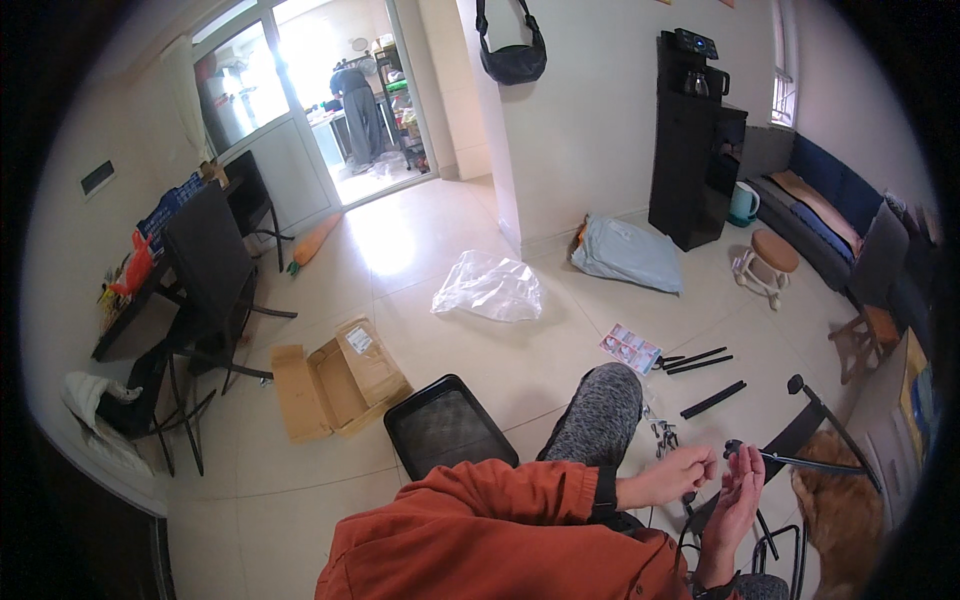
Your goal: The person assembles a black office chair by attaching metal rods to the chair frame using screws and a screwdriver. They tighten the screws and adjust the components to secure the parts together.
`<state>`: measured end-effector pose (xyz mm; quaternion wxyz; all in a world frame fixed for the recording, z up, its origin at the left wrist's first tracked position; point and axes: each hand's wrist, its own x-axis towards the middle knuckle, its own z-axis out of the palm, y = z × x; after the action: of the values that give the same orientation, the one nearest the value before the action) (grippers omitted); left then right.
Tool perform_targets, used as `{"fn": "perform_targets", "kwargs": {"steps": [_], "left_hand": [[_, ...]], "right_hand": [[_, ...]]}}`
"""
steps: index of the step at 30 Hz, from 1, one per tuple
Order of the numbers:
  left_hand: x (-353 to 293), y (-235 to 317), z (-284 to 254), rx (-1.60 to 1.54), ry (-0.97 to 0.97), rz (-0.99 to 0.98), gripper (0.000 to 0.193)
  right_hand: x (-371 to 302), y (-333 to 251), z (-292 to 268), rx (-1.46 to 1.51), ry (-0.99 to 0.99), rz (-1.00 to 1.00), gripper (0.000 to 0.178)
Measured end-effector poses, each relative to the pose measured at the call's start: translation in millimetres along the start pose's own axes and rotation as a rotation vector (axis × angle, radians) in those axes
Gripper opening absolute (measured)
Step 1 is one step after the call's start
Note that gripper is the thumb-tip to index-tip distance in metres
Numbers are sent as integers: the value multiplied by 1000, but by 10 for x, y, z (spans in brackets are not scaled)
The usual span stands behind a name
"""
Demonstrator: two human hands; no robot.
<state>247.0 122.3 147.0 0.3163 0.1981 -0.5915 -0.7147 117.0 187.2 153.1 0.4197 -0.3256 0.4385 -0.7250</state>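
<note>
My left hand (668,477) is closed, its fingers curled and pressed together; whatever they pinch is too small to make out. Just right of it, my right hand (733,503) is raised with its fingers stretched out and the palm turned toward the left hand. The fingertips lie against a thin black metal frame (815,461), whose rounded black end shows at their left side. A wide black strip (790,437) slants behind that frame. Small hardware packets (663,432) lie on the floor beyond my left hand, and black tubes (768,530) stand below my right hand.
Loose black bars (713,399) and a printed sheet (630,348) lie ahead. Left of my knee are a black tray (450,425) and an open cardboard box (340,385). A brown furry shape (838,500) lies at right, beside a large carton (885,430). Another person (358,110) stands in the far doorway.
</note>
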Motion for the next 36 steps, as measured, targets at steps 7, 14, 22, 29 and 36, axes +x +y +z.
{"fn": "perform_targets", "kwargs": {"steps": [7,14,22,29,36], "left_hand": [[48,-184,97,145,9,33,22],[-10,-28,134,259,-141,-6,25],[-29,-42,193,-46,-96,46,17],[-40,-2,149,183,-78,57,21],[-32,-13,157,197,-50,95,22]], "right_hand": [[-41,-40,63,-121,-97,-156,47],[-85,-98,79,-178,-163,-197,49],[-72,-61,32,-156,-175,-202,49],[-93,-51,24,-120,-171,-159,50],[-96,-37,-47,-19,-181,-13,42]]}}
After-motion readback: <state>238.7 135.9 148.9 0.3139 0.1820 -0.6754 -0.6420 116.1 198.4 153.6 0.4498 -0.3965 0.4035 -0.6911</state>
